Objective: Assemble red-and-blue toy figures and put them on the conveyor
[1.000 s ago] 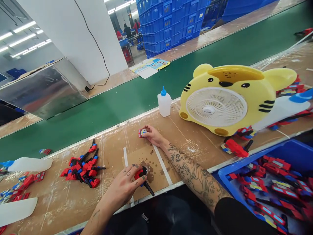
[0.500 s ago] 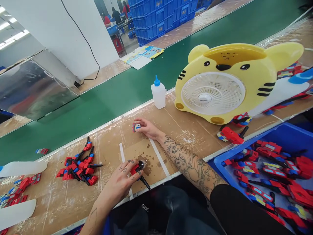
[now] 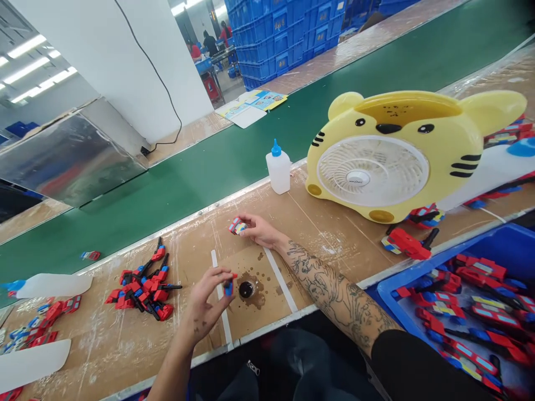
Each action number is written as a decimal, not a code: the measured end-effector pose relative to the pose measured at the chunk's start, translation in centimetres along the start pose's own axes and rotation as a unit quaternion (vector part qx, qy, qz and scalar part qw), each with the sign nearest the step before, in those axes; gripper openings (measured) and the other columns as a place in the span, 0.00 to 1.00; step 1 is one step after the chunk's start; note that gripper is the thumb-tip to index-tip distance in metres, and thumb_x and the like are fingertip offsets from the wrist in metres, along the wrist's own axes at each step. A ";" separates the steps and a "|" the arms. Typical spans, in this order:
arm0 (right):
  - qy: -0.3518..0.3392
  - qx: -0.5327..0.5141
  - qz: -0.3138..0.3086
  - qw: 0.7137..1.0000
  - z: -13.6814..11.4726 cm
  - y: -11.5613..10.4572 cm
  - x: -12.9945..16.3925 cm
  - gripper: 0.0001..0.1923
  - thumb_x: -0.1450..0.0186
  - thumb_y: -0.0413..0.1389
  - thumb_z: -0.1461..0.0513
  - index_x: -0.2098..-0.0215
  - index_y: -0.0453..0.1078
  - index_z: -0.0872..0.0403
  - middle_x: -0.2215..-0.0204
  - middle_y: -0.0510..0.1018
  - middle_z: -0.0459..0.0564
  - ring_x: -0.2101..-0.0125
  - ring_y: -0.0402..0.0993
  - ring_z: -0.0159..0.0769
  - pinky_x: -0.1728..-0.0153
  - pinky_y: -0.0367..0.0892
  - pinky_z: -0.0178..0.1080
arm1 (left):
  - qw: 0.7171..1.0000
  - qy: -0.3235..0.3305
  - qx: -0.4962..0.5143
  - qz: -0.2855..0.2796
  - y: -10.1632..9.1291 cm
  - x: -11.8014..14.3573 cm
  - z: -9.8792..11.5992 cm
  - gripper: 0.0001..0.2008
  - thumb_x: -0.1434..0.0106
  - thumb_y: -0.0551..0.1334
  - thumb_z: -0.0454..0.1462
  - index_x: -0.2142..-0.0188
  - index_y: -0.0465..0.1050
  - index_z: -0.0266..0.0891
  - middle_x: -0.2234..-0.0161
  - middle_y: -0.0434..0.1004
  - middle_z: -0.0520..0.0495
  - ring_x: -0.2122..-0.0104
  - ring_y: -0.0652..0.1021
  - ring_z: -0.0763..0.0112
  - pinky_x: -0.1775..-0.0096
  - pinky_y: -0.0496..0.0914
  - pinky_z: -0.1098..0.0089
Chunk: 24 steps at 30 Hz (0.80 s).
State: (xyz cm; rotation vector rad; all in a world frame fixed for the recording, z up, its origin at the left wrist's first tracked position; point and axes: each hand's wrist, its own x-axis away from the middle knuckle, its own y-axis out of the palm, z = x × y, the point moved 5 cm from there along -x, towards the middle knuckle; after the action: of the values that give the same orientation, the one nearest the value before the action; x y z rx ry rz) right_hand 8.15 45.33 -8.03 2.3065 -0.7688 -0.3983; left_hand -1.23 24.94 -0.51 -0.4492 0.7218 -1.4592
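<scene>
My left hand [image 3: 208, 305] is closed on a red and blue plastic toy part [image 3: 228, 286], pinched between thumb and fingers just left of a small round cup of dark liquid [image 3: 246, 289]. Wet spots surround the cup on the brown board. Farther up the table, my right hand [image 3: 262, 231] grips a small red toy piece [image 3: 237, 225] with blue and yellow markings at its fingertips. To the left lies a pile of red, blue and black toy parts [image 3: 144, 289].
A white squeeze bottle [image 3: 279, 172] stands near the green conveyor belt [image 3: 200, 178]. The yellow tiger-faced fan [image 3: 451, 139] takes up the right side. A blue bin [image 3: 387, 289] of red toys sits at lower right. Another bottle [image 3: 54, 287] lies at left.
My left hand has lifted the toy part off the cup, uncovering the dark liquid, and tilted it up. My right hand has turned its toy piece. The camera view has shifted slightly.
</scene>
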 end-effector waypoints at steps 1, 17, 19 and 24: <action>0.003 0.000 -0.005 1.000 0.1 0.2 0.1 0.27 0.53 0.70 0.68 0.55 0.73 0.54 0.59 0.79 0.47 0.58 0.74 0.33 0.54 0.66 0.34 | 0.995 -0.046 0.070 0.052 -0.2 -0.4 -1.1 0.17 0.37 0.65 0.36 0.48 0.72 0.42 0.50 0.75 0.41 0.50 0.75 0.61 0.47 0.70 0.61; 0.041 0.020 -0.046 0.998 0.9 1.3 0.8 0.30 0.56 0.74 0.65 0.55 0.71 0.52 0.58 0.80 0.48 0.58 0.76 0.35 0.56 0.66 0.34 | 0.877 -0.144 0.360 0.286 0.5 -5.1 -6.3 0.25 0.49 0.75 0.40 0.52 0.74 0.40 0.56 0.80 0.44 0.56 0.78 0.64 0.51 0.71 0.66; 0.035 0.037 -0.045 0.998 1.0 1.3 0.8 0.31 0.56 0.74 0.64 0.55 0.70 0.52 0.58 0.79 0.49 0.57 0.76 0.36 0.55 0.67 0.36 | 0.880 -0.150 0.352 0.282 0.6 -5.2 -6.3 0.26 0.49 0.75 0.40 0.51 0.74 0.40 0.56 0.80 0.43 0.56 0.79 0.63 0.52 0.71 0.65; -0.001 0.117 -0.042 0.992 1.2 1.2 0.7 0.30 0.54 0.73 0.63 0.55 0.69 0.51 0.56 0.78 0.49 0.55 0.75 0.38 0.49 0.67 0.42 | 0.890 -0.179 0.329 0.261 0.9 -5.8 -6.5 0.26 0.49 0.74 0.42 0.52 0.76 0.37 0.56 0.81 0.40 0.57 0.80 0.59 0.53 0.73 0.62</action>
State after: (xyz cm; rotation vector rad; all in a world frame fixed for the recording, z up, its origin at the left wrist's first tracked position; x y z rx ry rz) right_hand 7.62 43.53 -8.13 2.5640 -0.7561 -0.3651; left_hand -4.74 31.69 -4.78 0.0199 0.0101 -0.9798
